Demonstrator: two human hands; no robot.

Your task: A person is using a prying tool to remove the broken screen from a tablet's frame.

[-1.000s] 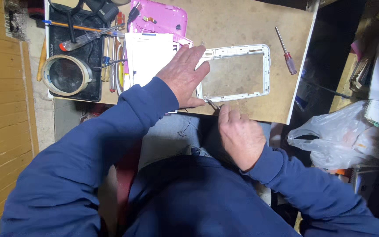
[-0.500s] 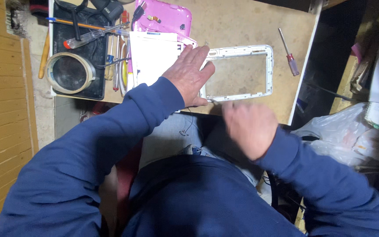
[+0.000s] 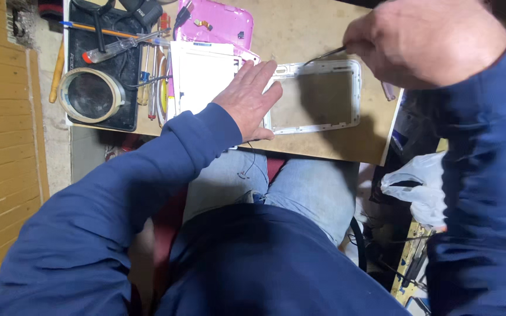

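A white rectangular tablet frame lies on the wooden board. My left hand rests flat on its left end, fingers spread, pinning it down. My right hand is raised at the upper right, closed around thin metal tweezers whose tip hangs over the frame's top edge. A white flat panel lies just left of my left hand, with a pink back cover behind it.
A black tray at the left holds a round magnifier, screwdrivers and other small tools. The wooden board ends near my knees. A white plastic bag sits lower right. Wooden wall panelling runs along the left.
My right hand has lifted from the board's near edge up to the far right, carrying the tweezers above the frame. The left hand stays on the frame's left end.
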